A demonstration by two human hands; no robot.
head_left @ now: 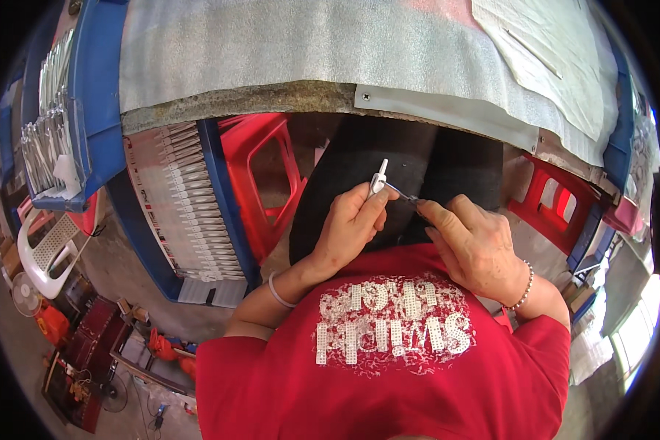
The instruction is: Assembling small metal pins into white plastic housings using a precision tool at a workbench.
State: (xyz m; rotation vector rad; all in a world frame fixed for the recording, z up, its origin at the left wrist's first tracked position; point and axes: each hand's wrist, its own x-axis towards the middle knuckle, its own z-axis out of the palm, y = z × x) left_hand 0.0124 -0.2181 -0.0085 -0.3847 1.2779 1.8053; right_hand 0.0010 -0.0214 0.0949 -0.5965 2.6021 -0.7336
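Note:
Above my lap, my left hand (353, 224) is closed with thumb and fingers pinching a small white plastic piece (378, 183) with a narrow tip pointing up and away from me. My right hand (473, 238) is closed around a slim, shiny metal tool (403, 193). Its thin end reaches left to the white piece, beside my left fingertips. I cannot make out the tool's exact kind, since my right fingers cover its other end.
A worktable (308, 51) covered in pale foam sheet spans the far side. A blue crate (213, 183) with rows of shiny metal tools stands left of my legs; another blue bin (99, 110) is higher up. Red stools (260, 183) stand below the table. A white cloth (557, 66) lies far right.

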